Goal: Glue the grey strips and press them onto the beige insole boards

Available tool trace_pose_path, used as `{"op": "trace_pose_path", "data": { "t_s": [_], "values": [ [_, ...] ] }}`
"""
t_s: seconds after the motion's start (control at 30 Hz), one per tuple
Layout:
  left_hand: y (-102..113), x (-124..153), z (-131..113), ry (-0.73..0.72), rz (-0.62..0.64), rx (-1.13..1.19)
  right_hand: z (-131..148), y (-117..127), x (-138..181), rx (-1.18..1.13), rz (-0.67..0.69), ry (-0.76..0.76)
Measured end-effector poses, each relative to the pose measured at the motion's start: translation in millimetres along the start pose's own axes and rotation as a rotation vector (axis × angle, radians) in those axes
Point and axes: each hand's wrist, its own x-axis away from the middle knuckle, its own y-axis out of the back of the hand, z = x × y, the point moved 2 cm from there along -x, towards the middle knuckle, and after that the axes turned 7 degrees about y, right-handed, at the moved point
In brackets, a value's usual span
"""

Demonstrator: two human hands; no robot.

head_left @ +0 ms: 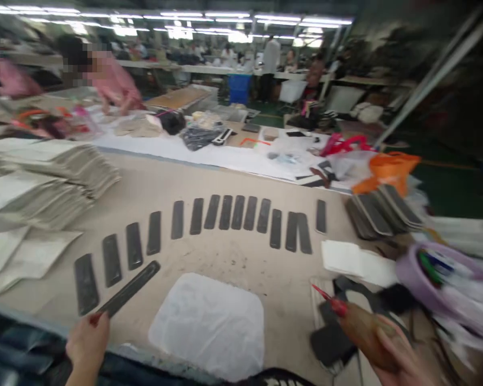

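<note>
My left hand (87,343), at the lower left, is closed on the near end of a long dark grey strip (131,289). That strip slants up to the right over the table. In my right hand (400,356), at the lower right, is a brownish squeeze bottle (364,332) with a red pointed nozzle (324,292) aimed up and left. Several short dark rounded strips (237,212) lie in a curved row across the table, the nearest strip (86,284) just beyond my left hand. Between my hands lies a white translucent sheet (209,321) with rounded corners.
Stacks of pale sheets (52,187) stand at the left. Piled dark strips (380,212), an orange bag (392,169) and a purple basin (414,279) with odds and ends are on the right. Beyond a white-covered table (153,153), a person in pink (115,80) leans over work.
</note>
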Motion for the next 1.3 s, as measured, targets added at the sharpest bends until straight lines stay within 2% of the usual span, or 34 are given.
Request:
{"op": "trace_pose_path", "data": {
  "t_s": [0.07,0.1,0.17,0.27,0.33,0.4,0.47,0.5,0.63,0.73,0.8,0.93,1.07,1.2,1.3],
  "values": [
    [-12.5,25.9,-49.5,-0.085,0.081,0.158,3.8,22.3,1.3,-0.123,-0.082,-0.057],
    [-17.3,50.1,-80.3,-0.184,0.172,0.243,5.6,32.0,1.3,-0.173,-0.125,-0.046],
    [-21.1,118.9,-144.5,-0.466,0.330,0.354,7.7,50.1,1.5,-0.263,-0.195,-0.015],
    [-22.0,245.0,-225.5,-0.885,0.587,0.475,6.5,76.9,6.0,-0.358,-0.263,0.004],
    [-25.6,322.0,-262.4,-1.147,0.754,0.479,2.8,95.8,11.9,-0.405,-0.302,0.005],
    [-32.6,382.8,-287.7,-1.364,0.844,0.424,-3.3,115.6,19.3,-0.443,-0.348,0.000],
    [-43.1,425.9,-307.9,-1.452,0.886,0.335,-11.3,135.5,27.6,-0.466,-0.393,-0.006],
    [-49.2,441.6,-318.0,-1.429,0.889,0.285,-15.7,145.1,32.0,-0.469,-0.413,-0.007],
    [-73.5,484.2,-360.3,-1.242,0.833,0.123,-32.9,180.1,49.9,-0.480,-0.467,-0.041],
    [-87.7,507.3,-383.5,-1.205,0.789,0.074,-42.7,201.9,61.2,-0.489,-0.486,-0.086],
    [-94.5,518.3,-390.6,-1.173,0.766,0.059,-47.0,214.4,66.7,-0.509,-0.494,-0.104],
    [-98.2,526.2,-391.2,-1.095,0.727,0.061,-51.3,235.9,72.6,-0.575,-0.503,-0.118],
    [-88.7,520.6,-387.7,-1.075,0.705,0.075,-52.6,250.2,70.1,-0.623,-0.473,-0.141],
    [-71.0,517.8,-384.0,-1.107,0.666,0.129,-50.5,250.6,61.3,-0.654,-0.433,-0.146],
    [-58.5,514.4,-374.1,-1.099,0.681,0.179,-48.6,243.7,54.5,-0.659,-0.382,-0.157]
  ]
}}
